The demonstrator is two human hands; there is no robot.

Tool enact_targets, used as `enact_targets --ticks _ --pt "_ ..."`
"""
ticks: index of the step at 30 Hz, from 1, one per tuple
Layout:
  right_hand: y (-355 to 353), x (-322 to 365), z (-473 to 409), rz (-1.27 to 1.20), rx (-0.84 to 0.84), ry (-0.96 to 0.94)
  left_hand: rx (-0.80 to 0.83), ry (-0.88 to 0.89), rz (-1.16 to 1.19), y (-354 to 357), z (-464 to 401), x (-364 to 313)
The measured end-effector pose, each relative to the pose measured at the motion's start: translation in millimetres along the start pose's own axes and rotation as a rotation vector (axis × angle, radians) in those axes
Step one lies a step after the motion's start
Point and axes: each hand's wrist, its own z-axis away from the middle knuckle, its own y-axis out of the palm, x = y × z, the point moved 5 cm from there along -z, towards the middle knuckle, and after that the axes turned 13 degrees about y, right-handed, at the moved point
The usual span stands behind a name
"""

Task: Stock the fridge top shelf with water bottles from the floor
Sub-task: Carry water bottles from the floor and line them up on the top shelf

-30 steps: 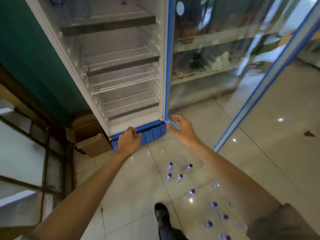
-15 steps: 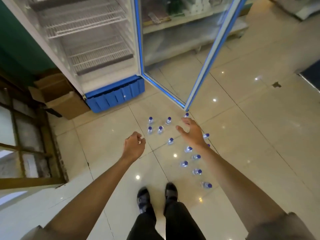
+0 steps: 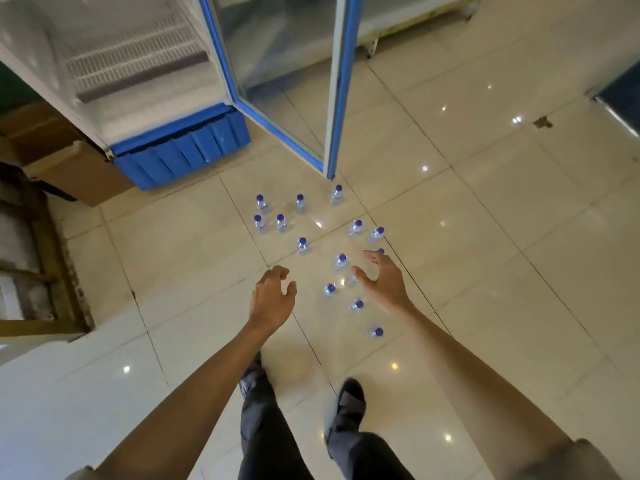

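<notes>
Several small clear water bottles (image 3: 302, 244) with blue caps stand upright on the tiled floor in front of the fridge (image 3: 180, 147). The fridge is white with a blue base, and only its lower wire shelves show; the top shelf is out of view. My left hand (image 3: 273, 299) hovers empty with loosely curled fingers, left of the bottles. My right hand (image 3: 382, 280) is spread, held over the nearer bottles, just right of one bottle (image 3: 341, 260). It holds nothing.
The fridge's glass door (image 3: 332, 98) stands swung wide, its bottom corner just above the farthest bottle (image 3: 336, 194). Cardboard boxes (image 3: 79, 171) sit left of the fridge. A wooden frame (image 3: 52, 258) lines the left wall. My feet (image 3: 349, 400) stand behind the bottles.
The view has tilted down from the fridge shelves to the floor. Both hands came down from the fridge base toward the bottles, and my right hand has spread over the nearer ones.
</notes>
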Motion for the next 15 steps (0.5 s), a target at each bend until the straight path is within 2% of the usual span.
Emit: enact_targets --ticks 7,15 --pt "19.3 -116.3 -38.7 0.07 0.02 0.063 0.041 -0.037 -0.007 105.5 -0.2 30.9" --pt "107.7 -267.5 -127.8 0.057 -0.047 0.179 0.047 0.013 0.017 242.2 -44.4 138.0"
